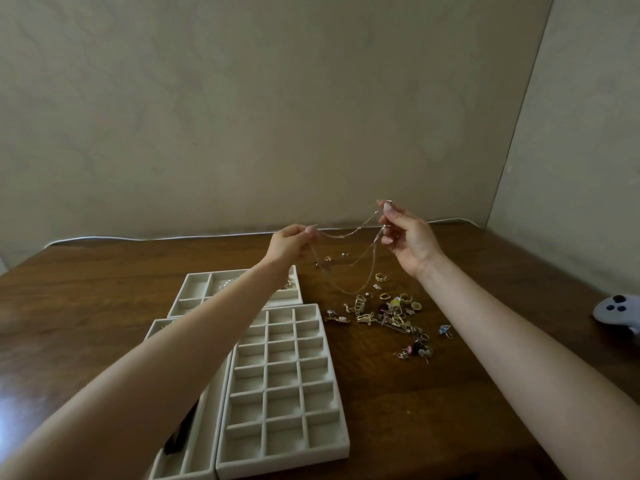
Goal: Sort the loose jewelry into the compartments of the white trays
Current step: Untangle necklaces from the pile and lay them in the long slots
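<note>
A thin chain necklace (pixel 349 233) hangs in loops in the air between both hands, above the table's far middle. My left hand (pixel 289 244) pinches one end of it. My right hand (pixel 403 233) pinches the other end, held a little higher. Below them a pile of loose jewelry (pixel 388 313) with rings, clips and charms lies on the wooden table (pixel 450 393). A white tray with many small compartments (pixel 284 386) sits in front, its cells bare. A second white tray (pixel 194 289) lies behind it with some pieces inside. My left forearm hides part of a third tray (pixel 194 455).
A few small earrings (pixel 329 259) lie apart near the table's back. A grey game controller (pixel 618 311) rests at the right edge. A dark object (pixel 178 434) lies in the left tray. A white cable (pixel 173 236) runs along the wall.
</note>
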